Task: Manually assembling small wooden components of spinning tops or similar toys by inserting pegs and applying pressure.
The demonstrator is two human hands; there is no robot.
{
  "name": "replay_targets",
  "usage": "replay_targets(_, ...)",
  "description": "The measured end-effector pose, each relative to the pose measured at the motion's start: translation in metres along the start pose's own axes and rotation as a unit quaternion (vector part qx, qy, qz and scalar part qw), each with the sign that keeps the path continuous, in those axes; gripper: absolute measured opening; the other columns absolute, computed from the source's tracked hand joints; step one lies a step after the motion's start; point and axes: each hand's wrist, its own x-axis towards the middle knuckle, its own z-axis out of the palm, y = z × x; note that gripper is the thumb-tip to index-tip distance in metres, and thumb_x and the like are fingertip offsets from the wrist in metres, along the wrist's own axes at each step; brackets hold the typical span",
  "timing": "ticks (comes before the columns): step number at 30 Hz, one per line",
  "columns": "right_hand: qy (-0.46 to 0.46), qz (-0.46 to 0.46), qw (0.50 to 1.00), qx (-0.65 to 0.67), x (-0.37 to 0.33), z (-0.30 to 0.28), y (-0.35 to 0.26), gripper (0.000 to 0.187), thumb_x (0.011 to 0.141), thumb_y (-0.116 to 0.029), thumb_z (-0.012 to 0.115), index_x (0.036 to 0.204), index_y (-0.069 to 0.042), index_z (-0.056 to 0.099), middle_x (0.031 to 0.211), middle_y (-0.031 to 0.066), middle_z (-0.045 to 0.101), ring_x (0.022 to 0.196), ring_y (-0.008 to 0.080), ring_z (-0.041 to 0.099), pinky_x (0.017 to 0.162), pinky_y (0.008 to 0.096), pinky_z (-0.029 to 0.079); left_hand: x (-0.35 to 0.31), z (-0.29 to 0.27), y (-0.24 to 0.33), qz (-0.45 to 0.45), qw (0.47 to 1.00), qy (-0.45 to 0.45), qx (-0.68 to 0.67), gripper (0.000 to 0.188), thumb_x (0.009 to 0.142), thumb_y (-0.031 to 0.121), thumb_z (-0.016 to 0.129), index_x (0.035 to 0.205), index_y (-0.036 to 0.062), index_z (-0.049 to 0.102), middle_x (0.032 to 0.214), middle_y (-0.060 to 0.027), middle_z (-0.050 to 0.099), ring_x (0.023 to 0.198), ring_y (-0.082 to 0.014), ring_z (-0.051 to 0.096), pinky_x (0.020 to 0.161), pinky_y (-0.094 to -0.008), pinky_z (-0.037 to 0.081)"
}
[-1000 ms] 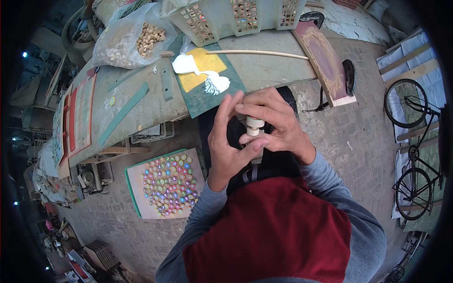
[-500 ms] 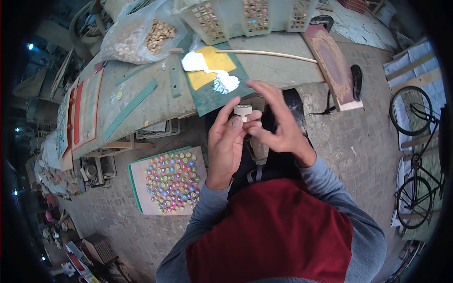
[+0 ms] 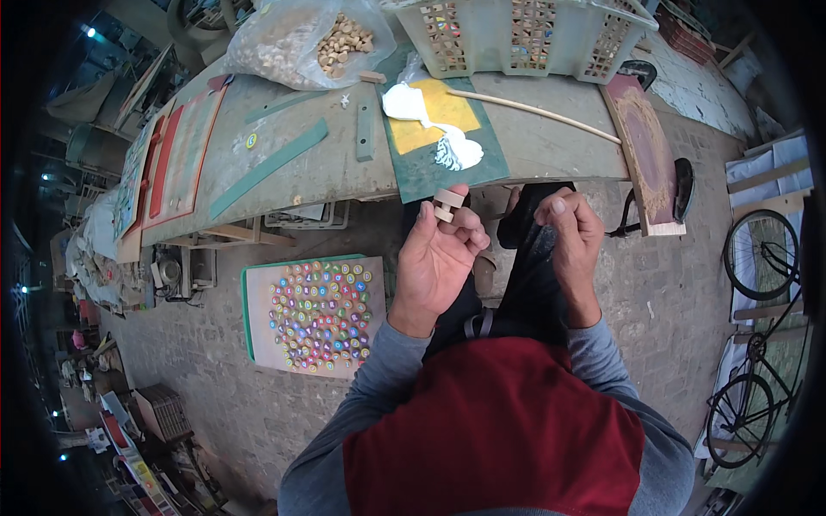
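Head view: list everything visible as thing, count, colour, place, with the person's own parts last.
wooden pieces: two small stacked, pale tan, in left hand fingertips
workbench: one, grey-green, across the top
green mat: one, with yellow patch, on bench
white paste blobs: two, on mat
thin stick: one, pale, on bench
plastic bag of wooden pieces: one, clear, bench top left
basket: one, pale green, top
board of coloured discs: one, on floor
bicycle: one, right edge
left hand: holds pieces
right hand: closed over lap, contents unclear
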Motion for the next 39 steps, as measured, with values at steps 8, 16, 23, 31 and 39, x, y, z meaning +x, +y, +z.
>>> replay_targets(8, 0.005, 0.021, 0.999, -0.031, -0.002, -0.004, 0.002, 0.024, 0.097, -0.011, 0.057, 0.075, -0.001, 0.056, 0.074, 0.0048, 0.057, 0.07, 0.0108, 0.052, 0.065, 0.0251, 0.04, 0.002, -0.006, 0.008, -0.007, 0.989, -0.033, -0.144, 0.046, 0.102, 0.04, 0.047, 0.133, 0.0056, 0.048, 0.075, -0.0004, 0.042, 0.076, -0.0145, 0.044, 0.075, -0.0311, 0.04)
replay_targets(16, 0.003, 0.016, 0.988, -0.151, -0.009, -0.021, 0.014, 0.02, 0.095, -0.005, 0.057, 0.077, 0.002, 0.057, 0.077, 0.0048, 0.059, 0.072, 0.0103, 0.052, 0.066, 0.0249, 0.041, -0.008, -0.006, 0.032, 0.197, 0.977, 0.041, 0.068, 0.046, 0.097, 0.03, 0.059, 0.134, 0.0048, 0.047, 0.091, -0.0041, 0.054, 0.081, -0.0144, 0.05, 0.076, -0.031, 0.042)
replay_targets(23, 0.027, 0.044, 0.976, -0.213, -0.012, -0.032, 0.029, 0.025, 0.098, -0.011, 0.056, 0.075, 0.0, 0.053, 0.075, 0.0019, 0.054, 0.073, 0.0085, 0.047, 0.068, 0.0228, 0.038, -0.034, -0.044, 0.08, 0.324, 0.909, 0.086, 0.246, 0.047, 0.094, 0.013, 0.059, 0.136, -0.0024, 0.046, 0.103, -0.0114, 0.059, 0.091, -0.0193, 0.057, 0.078, -0.0344, 0.047)
replay_targets(31, 0.044, 0.052, 0.973, -0.219, -0.021, -0.038, 0.059, 0.017, 0.098, -0.013, 0.056, 0.089, 0.002, 0.06, 0.081, 0.0039, 0.059, 0.074, 0.0105, 0.052, 0.07, 0.0245, 0.043, -0.059, -0.068, 0.114, 0.339, 0.866, 0.147, 0.336, 0.042, 0.094, 0.009, 0.056, 0.135, -0.001, 0.049, 0.102, -0.0121, 0.062, 0.09, -0.0194, 0.06, 0.081, -0.0328, 0.049)
replay_targets(39, 0.025, 0.072, 0.971, -0.226, -0.022, -0.049, 0.084, 0.017, 0.098, -0.014, 0.057, 0.094, 0.002, 0.062, 0.082, 0.0043, 0.061, 0.075, 0.0102, 0.053, 0.071, 0.0248, 0.044, -0.074, -0.08, 0.131, 0.406, 0.744, 0.291, 0.444, 0.038, 0.091, -0.006, 0.056, 0.129, -0.0037, 0.054, 0.111, -0.0125, 0.066, 0.103, -0.018, 0.064, 0.088, -0.0284, 0.052)
